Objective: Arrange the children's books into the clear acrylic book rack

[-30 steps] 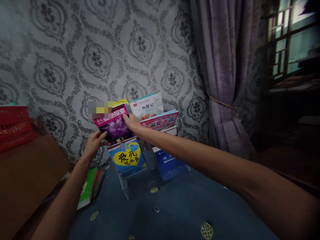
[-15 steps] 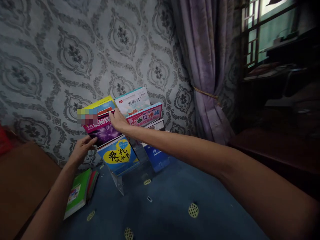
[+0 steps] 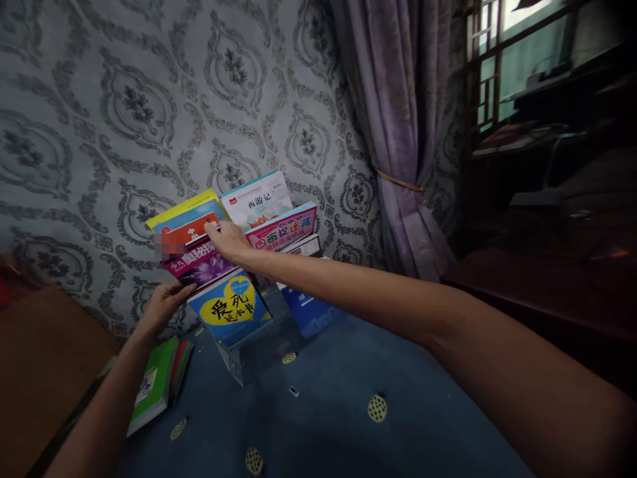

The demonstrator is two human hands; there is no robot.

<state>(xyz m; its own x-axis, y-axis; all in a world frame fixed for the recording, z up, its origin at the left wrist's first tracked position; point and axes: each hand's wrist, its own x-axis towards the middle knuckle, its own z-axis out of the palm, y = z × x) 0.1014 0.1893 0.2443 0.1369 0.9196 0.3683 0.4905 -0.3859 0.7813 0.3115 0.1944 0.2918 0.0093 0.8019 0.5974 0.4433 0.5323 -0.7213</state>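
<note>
A clear display rack point(image 3: 231, 362) holds books in tiers, covers facing me. My left hand point(image 3: 164, 305) grips the lower left edge of a purple book point(image 3: 199, 269), thumb on its cover, other fingers partly hidden behind. My right hand point(image 3: 226, 240) is closed at the purple book's top right edge; its fingertips overlap an orange book point(image 3: 192, 232) just behind. In front, below, stands a blue book with a yellow heart point(image 3: 229, 311). A yellow-topped book point(image 3: 192, 202) is at the back. To the right are a white book point(image 3: 259, 199) and a pink book point(image 3: 283, 232).
Green and red books point(image 3: 158, 382) lie at left beside a brown box point(image 3: 54, 358). A dark blue book point(image 3: 311, 312) stands low on the rack's right. Patterned blue cloth point(image 3: 338, 398) covers the surface. Behind are papered wall and a purple curtain point(image 3: 398, 126).
The purple book has slid down behind the blue book, showing more of the orange book's cover. Both hands stay near it. My view has shifted slightly right.
</note>
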